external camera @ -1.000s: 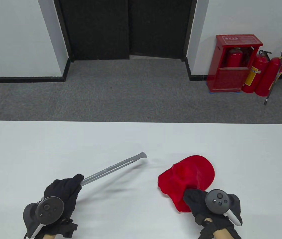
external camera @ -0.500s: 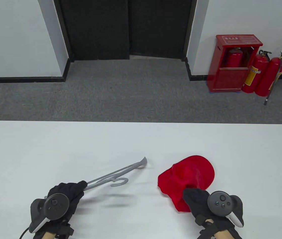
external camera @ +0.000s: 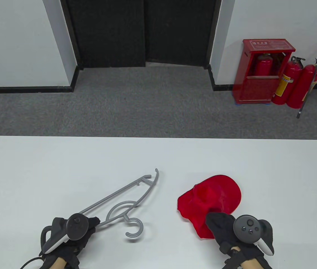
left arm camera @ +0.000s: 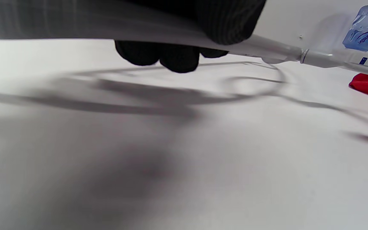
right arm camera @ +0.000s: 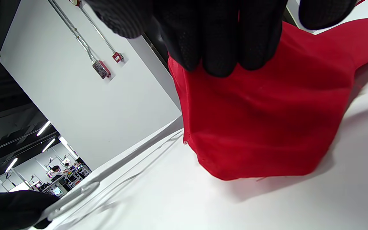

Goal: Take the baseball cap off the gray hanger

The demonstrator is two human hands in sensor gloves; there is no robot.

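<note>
place: office or lab | signs: gray carpet (external camera: 147, 106), fire extinguishers (external camera: 292, 81) (red cabinet (external camera: 259, 87) beside), white table (external camera: 63, 162)

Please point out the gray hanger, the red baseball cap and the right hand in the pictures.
gray hanger (external camera: 119, 194): table view, on its long straight bar.
baseball cap (external camera: 220, 190): table view, on its crown.
right hand (external camera: 221, 224): table view, on the gloved fingers touching the cap.

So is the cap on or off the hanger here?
Off. The red cap lies on the table, apart from the gray hanger.
</note>
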